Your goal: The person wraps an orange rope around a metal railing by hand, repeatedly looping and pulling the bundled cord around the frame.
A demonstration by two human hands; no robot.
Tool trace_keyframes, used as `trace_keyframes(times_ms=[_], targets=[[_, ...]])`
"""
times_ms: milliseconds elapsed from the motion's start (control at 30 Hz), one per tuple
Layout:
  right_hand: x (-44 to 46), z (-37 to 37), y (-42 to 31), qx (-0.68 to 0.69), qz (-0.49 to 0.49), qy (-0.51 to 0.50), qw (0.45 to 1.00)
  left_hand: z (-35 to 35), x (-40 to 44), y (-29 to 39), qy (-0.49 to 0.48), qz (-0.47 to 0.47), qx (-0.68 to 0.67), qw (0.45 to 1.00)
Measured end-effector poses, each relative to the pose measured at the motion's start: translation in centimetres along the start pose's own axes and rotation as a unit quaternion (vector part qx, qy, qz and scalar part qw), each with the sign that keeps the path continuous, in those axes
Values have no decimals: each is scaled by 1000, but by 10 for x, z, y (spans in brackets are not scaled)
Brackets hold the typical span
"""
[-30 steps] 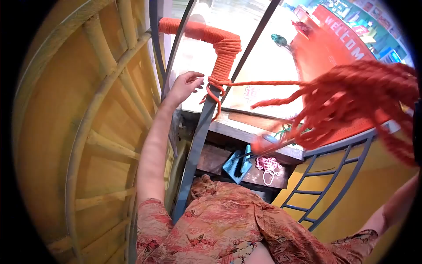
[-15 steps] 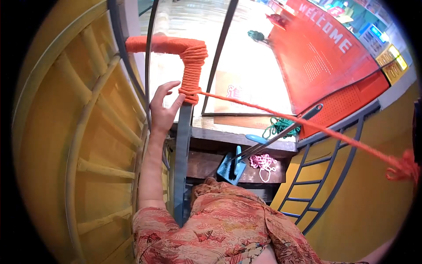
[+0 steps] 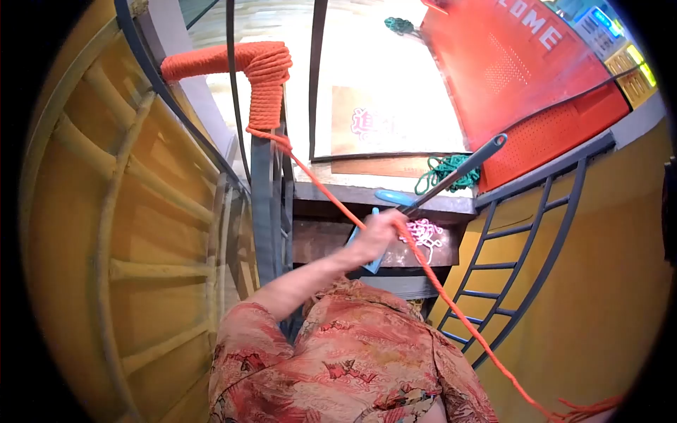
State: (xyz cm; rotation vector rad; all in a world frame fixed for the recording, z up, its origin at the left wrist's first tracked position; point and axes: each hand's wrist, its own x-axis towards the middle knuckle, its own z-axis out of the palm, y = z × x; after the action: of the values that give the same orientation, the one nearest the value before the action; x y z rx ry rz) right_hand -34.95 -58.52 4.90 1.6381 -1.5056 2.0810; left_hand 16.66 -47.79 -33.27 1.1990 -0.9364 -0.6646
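Observation:
My left hand (image 3: 384, 229) is closed around a taut orange rope (image 3: 331, 197), in front of my chest. The rope runs from tight coils (image 3: 265, 92) wound on a bent handrail down to my hand, then slants to the lower right, where a loose bundle (image 3: 589, 409) of it shows at the edge. Below the last coil, the grey post (image 3: 266, 190) of the handrail is bare. My right hand is out of view.
A blue dustpan (image 3: 374, 259) and a long handle (image 3: 465, 169) stand on the steps. Pink cord (image 3: 427, 236) and green rope (image 3: 451, 175) lie nearby. A yellow railing wall (image 3: 162, 268) is at left, a red ramp (image 3: 522, 92) at upper right, a grey ladder-like rail (image 3: 504, 264) at right.
My left hand has left the coils, moved right and down, and taken hold of the orange rope. The rope now slopes more steeply, and its loose bundle sits lower.

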Motion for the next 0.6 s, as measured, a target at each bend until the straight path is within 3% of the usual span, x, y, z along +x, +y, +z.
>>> trace_keyframes(times_ms=[33,100,167,267,300,367,433,600], targets=[[0,-1,4,-4,3,0,1000,28,-1,10,-66,-164,-92,980],[2,-3,11,-7,8,-5,1000,83,-7,18,-212,-382,-230,869],[3,-4,20,-12,14,-11,1000,116,-18,31,-398,-123,-212,884],[4,3,31,-17,20,-27,999,112,-7,81,-583,-46,-84,807],[4,6,35,-12,21,-42,999,104,-6,82,-582,-51,-83,808],[0,13,39,0,24,-68,997,85,-7,83,-513,56,-27,856],[-6,21,40,17,30,-99,995,53,-9,92,-488,-27,75,869],[-62,73,9,156,101,-263,947,-14,-48,52,-353,-105,282,886]])
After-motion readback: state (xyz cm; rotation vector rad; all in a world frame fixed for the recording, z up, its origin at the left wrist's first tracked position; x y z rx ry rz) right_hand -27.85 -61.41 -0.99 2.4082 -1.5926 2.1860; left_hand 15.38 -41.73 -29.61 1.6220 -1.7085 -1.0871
